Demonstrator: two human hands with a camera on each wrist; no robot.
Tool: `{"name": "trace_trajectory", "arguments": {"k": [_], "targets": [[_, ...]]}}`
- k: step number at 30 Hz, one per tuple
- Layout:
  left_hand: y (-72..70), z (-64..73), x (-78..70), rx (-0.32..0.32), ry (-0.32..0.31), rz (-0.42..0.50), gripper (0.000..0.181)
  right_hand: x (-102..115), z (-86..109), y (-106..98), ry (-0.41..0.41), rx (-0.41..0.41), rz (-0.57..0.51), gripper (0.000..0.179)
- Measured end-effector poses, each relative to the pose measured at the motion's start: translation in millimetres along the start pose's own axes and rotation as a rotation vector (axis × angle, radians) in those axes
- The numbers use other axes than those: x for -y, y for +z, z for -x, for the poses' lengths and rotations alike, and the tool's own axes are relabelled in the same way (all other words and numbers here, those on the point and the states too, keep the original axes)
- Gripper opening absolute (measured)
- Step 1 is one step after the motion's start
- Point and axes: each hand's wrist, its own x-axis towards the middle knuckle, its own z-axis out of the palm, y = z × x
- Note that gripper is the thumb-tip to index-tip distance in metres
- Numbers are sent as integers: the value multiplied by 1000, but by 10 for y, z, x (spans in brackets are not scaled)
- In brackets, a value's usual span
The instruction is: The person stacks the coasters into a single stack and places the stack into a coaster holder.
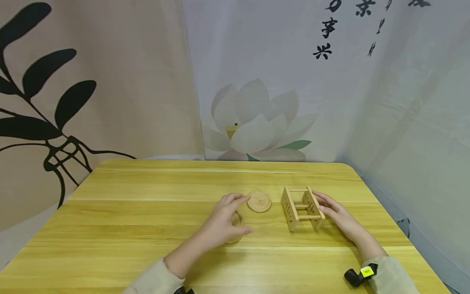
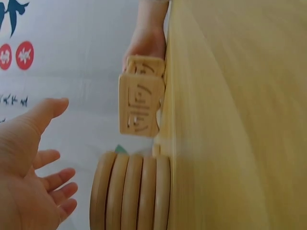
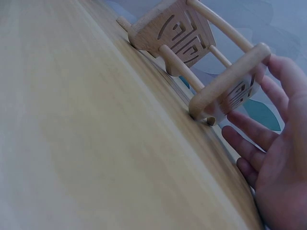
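In the head view my left hand hovers with spread fingers over a stack of round wooden coasters, partly hidden beneath it. The left wrist view shows the coasters stacked several high, beside the left hand, with a gap between them. Right of the stack, a single round wooden coaster lies flat, a design on its face. The small wooden rack has two cut-out side panels joined by rods and stands on the table. My right hand touches its outer right panel with extended fingers.
Everything stands on a yellow wood-grain table. Behind it hangs a pale curtain with a lotus, dark leaves and writing printed on it. A black wrist camera sits by the right sleeve.
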Motion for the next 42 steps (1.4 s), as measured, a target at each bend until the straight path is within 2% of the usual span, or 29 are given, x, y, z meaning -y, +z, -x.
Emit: {"name": "trace_trajectory", "arguments": {"k": [9,21,25,32,42], "targets": [[214,-99,-203,0,-45,50,81,-8,6,-14,-4,13,-11,50],[575,-214,-441,-100,-150,181,84,-6,5,-13,-9,12,-29,49],[666,-261,-451,-143,-175,213,82,4,5,-12,-16,20,-30,49],[852,-364,-417,-207,-264,281,84,2,2,-10,-14,17,-21,49],[1044,-494,-344,-307,-344,259,90,4,-4,-7,-31,20,-25,48]]}}
